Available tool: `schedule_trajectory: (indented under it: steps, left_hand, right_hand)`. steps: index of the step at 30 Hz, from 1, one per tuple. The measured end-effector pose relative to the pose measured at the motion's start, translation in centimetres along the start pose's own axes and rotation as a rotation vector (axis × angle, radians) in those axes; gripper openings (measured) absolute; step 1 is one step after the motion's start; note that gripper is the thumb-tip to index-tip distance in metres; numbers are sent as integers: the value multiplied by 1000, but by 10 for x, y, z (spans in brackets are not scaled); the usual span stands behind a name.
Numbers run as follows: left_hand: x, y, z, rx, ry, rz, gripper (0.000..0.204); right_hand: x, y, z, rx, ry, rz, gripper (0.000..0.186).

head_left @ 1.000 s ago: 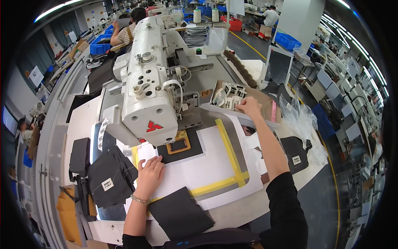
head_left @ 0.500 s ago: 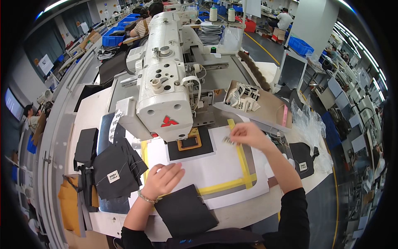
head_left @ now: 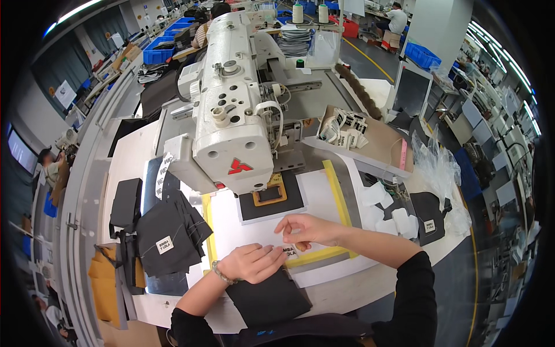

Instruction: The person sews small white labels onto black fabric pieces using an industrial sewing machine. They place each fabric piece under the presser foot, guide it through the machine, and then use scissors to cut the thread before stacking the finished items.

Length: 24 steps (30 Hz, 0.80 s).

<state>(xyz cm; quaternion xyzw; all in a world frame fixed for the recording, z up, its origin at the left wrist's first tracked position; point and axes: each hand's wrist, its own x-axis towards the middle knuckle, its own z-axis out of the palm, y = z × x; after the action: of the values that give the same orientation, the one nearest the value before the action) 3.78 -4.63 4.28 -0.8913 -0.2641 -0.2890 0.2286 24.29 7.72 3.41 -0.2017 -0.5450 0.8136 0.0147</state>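
My left hand [head_left: 253, 263] has its fingers bent onto a small white printed label [head_left: 289, 250], above the square dark fabric piece [head_left: 266, 299] at the front. Just above the label, my right hand [head_left: 303, 234] has thumb and forefinger a little apart, its other fingers curled. Under the white sewing machine head [head_left: 231, 144], a yellow rectangular frame [head_left: 266, 198] rests on a dark piece over the white sheet with yellow tape [head_left: 341, 208]. More labels fill an open cardboard box [head_left: 393, 150] at the right.
Dark fabric stacks [head_left: 167, 231] and yellow pieces [head_left: 104, 289] lie on the left. A clear plastic bag [head_left: 439, 173], white scraps [head_left: 399, 220] and a labelled dark piece [head_left: 428, 211] lie on the right. Co-workers [head_left: 396, 20] work at stations in the background.
My right hand has left the label box and moved down and left with a label. My left hand has moved rightward and down from beside the machine, meeting the label.
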Motion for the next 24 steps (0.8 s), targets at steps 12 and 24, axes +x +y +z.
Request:
schedule_trajectory:
  steps: [12,24]
  left_hand:
    - [-3,-12,15,-326,45,-662,15]
    - [-18,-48,54,-34,-138,-646,17]
  right_hand:
    - [16,10,4,-617,398,-601,10]
    - [77,11,-52,-1280,523,-901,10]
